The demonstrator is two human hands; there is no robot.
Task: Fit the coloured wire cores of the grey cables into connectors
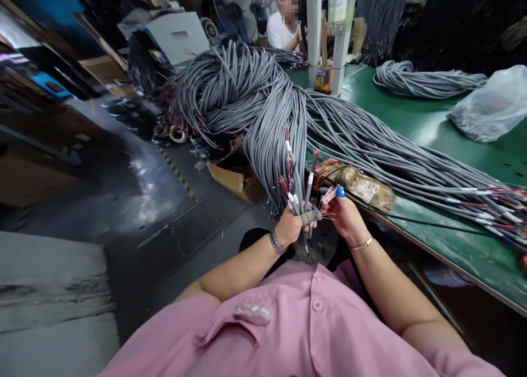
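Note:
My left hand [289, 227] is closed around a small bunch of grey cables [308, 189], whose ends stand up with white bands and bare coloured wires [287, 185]. A grey wrap [311, 217] covers one of its fingers. Close on the right, my right hand [349, 219] has its fingers pinched together by the fine wire ends. Its thumb wears a blue cover [340, 191]. A small pinkish piece [329, 195] shows at those fingertips; its kind is unclear, and the fingers partly hide what they grip.
A large heap of grey cables [230, 86] spills over the green table [432, 116], with more cables running right along its edge. A taped block [364, 187] lies near the edge. A clear plastic bag [494, 105] is at right. A person [282, 31] sits behind.

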